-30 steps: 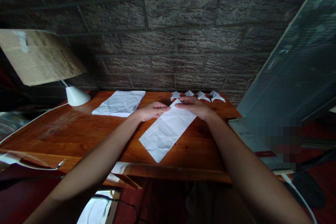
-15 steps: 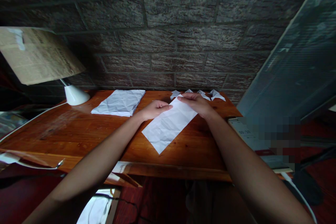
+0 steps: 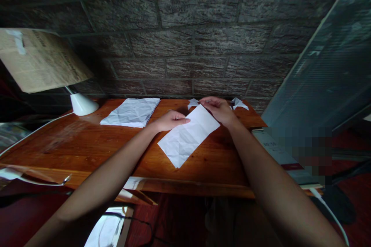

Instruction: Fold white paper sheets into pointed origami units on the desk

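Observation:
A creased white sheet of paper (image 3: 188, 137), a slanted rectangle, lies over the wooden table in front of me. My left hand (image 3: 172, 120) is closed on its upper left edge, thumb on top and a ring on one finger. Just past the upper right edge is my right hand (image 3: 218, 111), its fingers drawn together near the top corner. The thumb is off the paper's face, and whether the fingertips hold anything is hidden. Behind this hand stand small folded paper pieces, one on the left (image 3: 193, 103) and another on the right (image 3: 240, 103).
A stack of creased white sheets (image 3: 130, 112) lies to the left on the table (image 3: 78, 144). Farther left stands a lamp with a white base (image 3: 83, 104) and brown paper shade (image 3: 43, 60). A brick wall (image 3: 174, 42) rises behind. A grey panel (image 3: 313, 69) leans at right.
My right hand has slid off the paper's face to just beyond its upper edge, uncovering the top corner. The left hand keeps its hold, and the paper has barely shifted.

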Demonstrator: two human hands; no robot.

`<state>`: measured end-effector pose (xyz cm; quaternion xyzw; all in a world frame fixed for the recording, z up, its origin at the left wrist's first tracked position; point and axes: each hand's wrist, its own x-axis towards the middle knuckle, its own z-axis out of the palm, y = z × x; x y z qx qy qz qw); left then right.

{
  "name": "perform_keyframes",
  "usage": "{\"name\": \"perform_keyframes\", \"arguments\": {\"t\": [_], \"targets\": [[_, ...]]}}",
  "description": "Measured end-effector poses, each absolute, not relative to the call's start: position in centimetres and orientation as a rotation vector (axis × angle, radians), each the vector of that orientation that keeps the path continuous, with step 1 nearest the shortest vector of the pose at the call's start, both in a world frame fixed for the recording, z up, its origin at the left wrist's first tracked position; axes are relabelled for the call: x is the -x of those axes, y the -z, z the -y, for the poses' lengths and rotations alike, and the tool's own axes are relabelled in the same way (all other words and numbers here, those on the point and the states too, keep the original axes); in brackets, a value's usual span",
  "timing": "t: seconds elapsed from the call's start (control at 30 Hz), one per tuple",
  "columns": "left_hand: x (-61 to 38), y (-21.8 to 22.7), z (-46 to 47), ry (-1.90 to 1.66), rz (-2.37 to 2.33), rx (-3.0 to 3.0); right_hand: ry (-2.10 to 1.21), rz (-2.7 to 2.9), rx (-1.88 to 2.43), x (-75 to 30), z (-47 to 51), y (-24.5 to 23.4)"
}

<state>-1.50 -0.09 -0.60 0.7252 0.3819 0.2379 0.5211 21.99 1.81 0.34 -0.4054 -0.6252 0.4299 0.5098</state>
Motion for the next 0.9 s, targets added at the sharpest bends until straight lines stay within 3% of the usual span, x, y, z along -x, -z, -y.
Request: {"name": "perform_keyframes", "arguments": {"t": [0.17,0.47,0.9], "targets": [[1.5,0.5,0.2,-0.643,-0.919,-1.780,-1.078,1.393,1.001,-22.6,-1.7,-0.9],[1.5,0.5,0.1,-0.621,-0.891,-1.833,-1.190,1.720,1.053,-21.6,-0.5,-1.0],[0.9,0.2,0.7,-0.623,-0.812,-1.911,-1.039,1.838,1.046,-20.3,0.1,-1.0]]}}
